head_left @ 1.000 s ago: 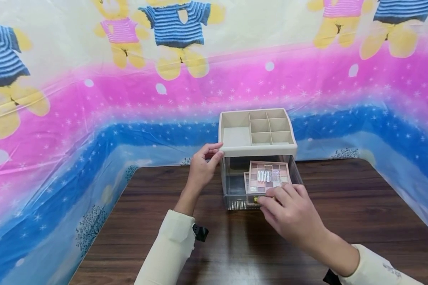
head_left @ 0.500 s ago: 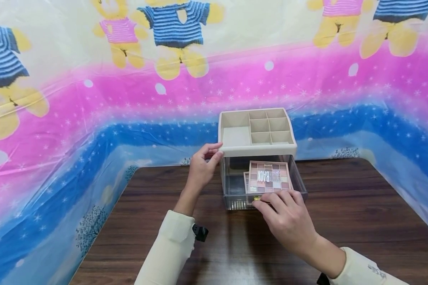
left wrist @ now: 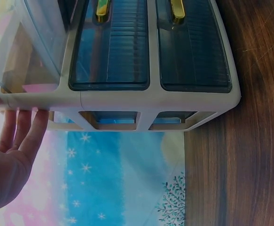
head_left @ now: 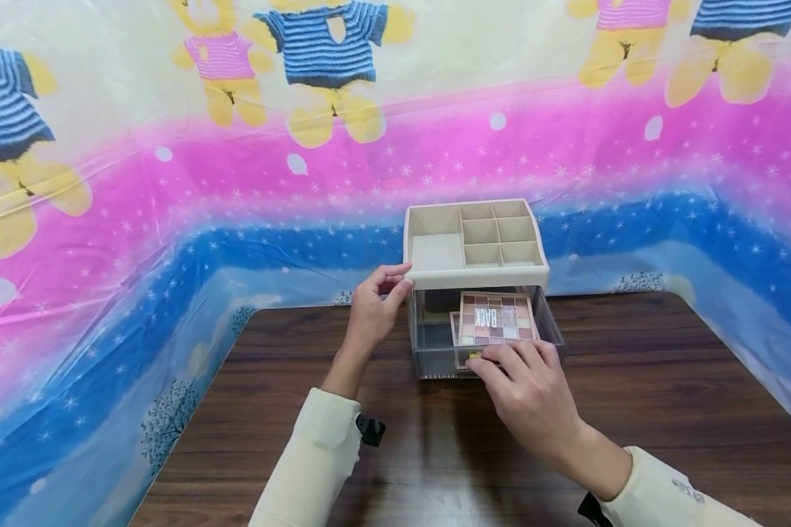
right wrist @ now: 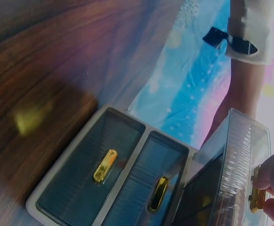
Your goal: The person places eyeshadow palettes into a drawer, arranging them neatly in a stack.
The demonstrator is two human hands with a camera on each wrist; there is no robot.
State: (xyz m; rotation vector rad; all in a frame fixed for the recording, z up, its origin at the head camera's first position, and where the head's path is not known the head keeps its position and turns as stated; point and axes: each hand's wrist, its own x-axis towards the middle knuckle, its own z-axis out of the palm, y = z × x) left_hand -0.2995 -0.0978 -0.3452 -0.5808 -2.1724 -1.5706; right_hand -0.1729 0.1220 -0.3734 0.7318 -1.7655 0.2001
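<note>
A cream cosmetics organizer [head_left: 477,277] stands on the table with its top drawer [head_left: 430,362] pulled partly out. My left hand [head_left: 373,311] holds the organizer's upper left front corner, thumb at the front and fingers along the side. At the drawer's front, my right hand [head_left: 534,402] pinches the gold handle [right wrist: 257,188]. Inside the clear drawer lies an eyeshadow palette [head_left: 501,315] lettered "BACK", on top of another palette [head_left: 455,329] that is mostly covered. The right fingers hide part of the drawer front in the head view.
Two lower drawers [left wrist: 111,56] with gold handles are closed. Divided compartments [head_left: 481,233] form the organizer's top. The dark wood table [head_left: 290,366] extends on both sides. A patterned cloth [head_left: 343,183] hangs behind it.
The top drawer has slid a little back into the organizer, its palettes with it. My right hand has shifted left, then slightly inward with the drawer. The left hand stays put.
</note>
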